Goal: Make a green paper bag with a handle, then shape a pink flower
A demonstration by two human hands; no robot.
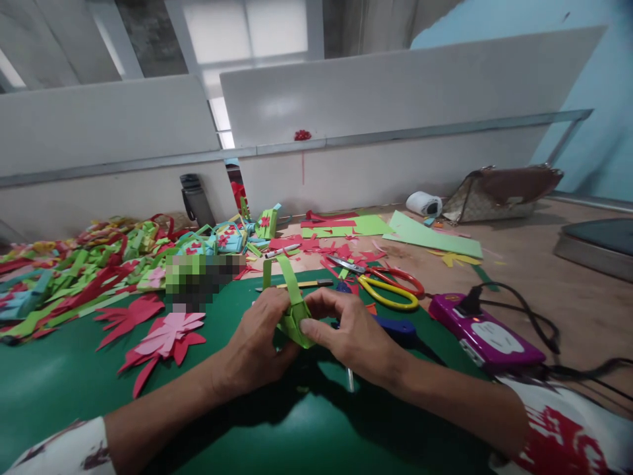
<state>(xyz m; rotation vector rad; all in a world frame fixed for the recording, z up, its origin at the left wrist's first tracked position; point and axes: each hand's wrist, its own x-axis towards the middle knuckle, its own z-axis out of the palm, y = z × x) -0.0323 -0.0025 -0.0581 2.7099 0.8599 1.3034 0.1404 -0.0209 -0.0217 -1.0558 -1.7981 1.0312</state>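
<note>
While your left hand (260, 338) grips one side of the little green paper basket (295, 323), your right hand (353, 332) pinches the other, right over the green mat (237, 439). Pink paper flower's (165, 335) on the mat's left.

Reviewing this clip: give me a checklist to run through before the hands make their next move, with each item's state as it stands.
1. Green basket steadied: ok, the left hand and right hand both hold it.
2. Handle joined at both ends: cannot tell, fingers hide the joins.
3. Glue gun clear of the right hand: not ok, in this view the hand and forearm partly cover it.
4. Scissors out of the grip: ok, they lie beyond the right hand.
5. Plug seated in the power strip: ok, it appears pushed in.
</note>
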